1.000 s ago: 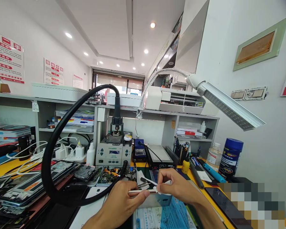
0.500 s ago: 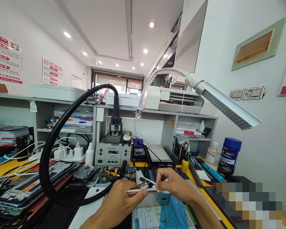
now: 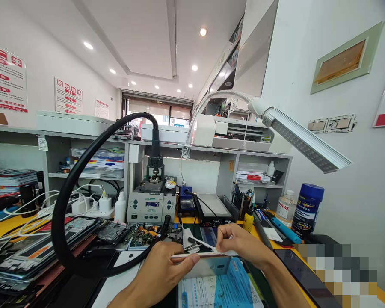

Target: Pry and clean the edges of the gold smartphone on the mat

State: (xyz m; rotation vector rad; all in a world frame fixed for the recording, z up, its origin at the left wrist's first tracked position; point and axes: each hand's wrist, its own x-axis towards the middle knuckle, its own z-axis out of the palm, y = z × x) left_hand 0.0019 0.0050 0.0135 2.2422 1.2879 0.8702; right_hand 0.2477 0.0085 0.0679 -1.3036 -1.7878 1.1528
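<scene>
My left hand [image 3: 162, 273] is closed around the near end of a thin flat phone part [image 3: 205, 256], held edge-on just above the bench. My right hand [image 3: 240, 244] pinches a small white wipe [image 3: 228, 252] against the far end of that part. A white-tipped tool [image 3: 201, 244] sticks out to the left from under the right fingers; which hand holds it I cannot make out. Below both hands lies a blue and white printed sheet [image 3: 218, 291].
A thick black hose [image 3: 70, 188] loops from the grey hot-air station [image 3: 152, 205] over the left bench. Stacked phones and boards [image 3: 51, 244] fill the left. A lamp arm [image 3: 301, 139] hangs over the right, near a blue can [image 3: 307, 209], bottles and a dark phone [image 3: 304, 278].
My right hand has slid to the right along the part with the wipe. The left hand keeps its grip, almost still. The camera drifted slightly.
</scene>
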